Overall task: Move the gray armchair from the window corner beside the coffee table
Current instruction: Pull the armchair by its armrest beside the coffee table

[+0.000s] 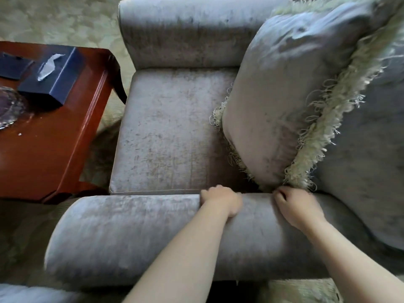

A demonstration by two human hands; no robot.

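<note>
The gray armchair (pixel 170 132) fills the middle of the head view, seen from above its near armrest (pixel 131 235). A gray cushion with a pale fringe (pixel 290 101) leans against its back on the right. My left hand (pixel 220 201) grips the top of the near armrest, fingers curled over its inner edge. My right hand (pixel 298 207) grips the same armrest further right, just below the cushion's corner. The reddish wooden coffee table (pixel 48 149) stands at the left, its corner close to the chair's front.
On the coffee table lie a dark blue tissue box (pixel 52 77), a flat dark item (pixel 13 65) and a glass dish (pixel 8 108). Pale patterned carpet (pixel 54 18) shows beyond the chair and table. Another gray upholstered edge (pixel 26 294) shows at bottom left.
</note>
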